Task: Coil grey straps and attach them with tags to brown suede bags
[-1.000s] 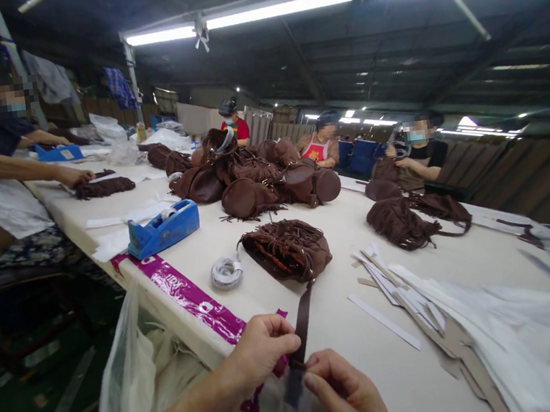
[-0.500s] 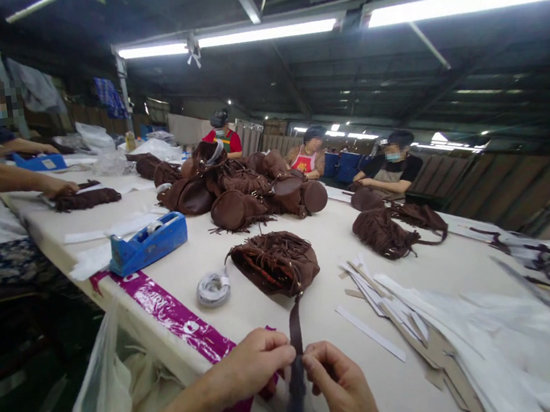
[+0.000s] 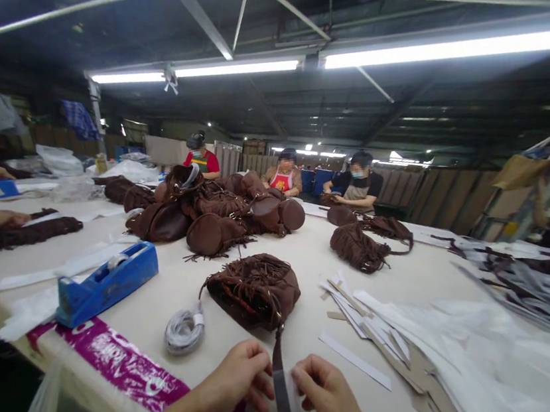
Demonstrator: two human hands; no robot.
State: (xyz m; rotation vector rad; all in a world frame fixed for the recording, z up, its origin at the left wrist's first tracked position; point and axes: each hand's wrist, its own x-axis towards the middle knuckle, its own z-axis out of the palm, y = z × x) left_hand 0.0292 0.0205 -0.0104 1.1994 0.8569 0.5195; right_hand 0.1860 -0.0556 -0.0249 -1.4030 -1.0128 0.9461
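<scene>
A dark brown fringed bag (image 3: 258, 288) lies on the table in front of me, its mouth facing left and towards me. From its ring a flat brown strap (image 3: 276, 353) runs towards me, its near part inside a clear plastic sleeve (image 3: 294, 407). My left hand (image 3: 243, 380) is closed, with curled fingers at the strap's left edge; part of its grip is hidden. On the other side, my right hand (image 3: 325, 387) pinches the sleeve's right edge between thumb and forefinger. A coiled grey cord (image 3: 184, 331) rests left of the bag.
A blue tape dispenser (image 3: 108, 280) stands at left near purple printed tape (image 3: 119, 365) along the table edge. Brown bags (image 3: 215, 206) are heaped behind. Paper strips (image 3: 357, 360) and clear plastic sleeves (image 3: 450, 325) lie right. A co-worker's hand (image 3: 3, 216) is at far left; others sit across.
The view has turned right and tilted up, so the table things sit further left. My hands have moved slightly apart, and the sleeve now shows wider between them around the strap.
</scene>
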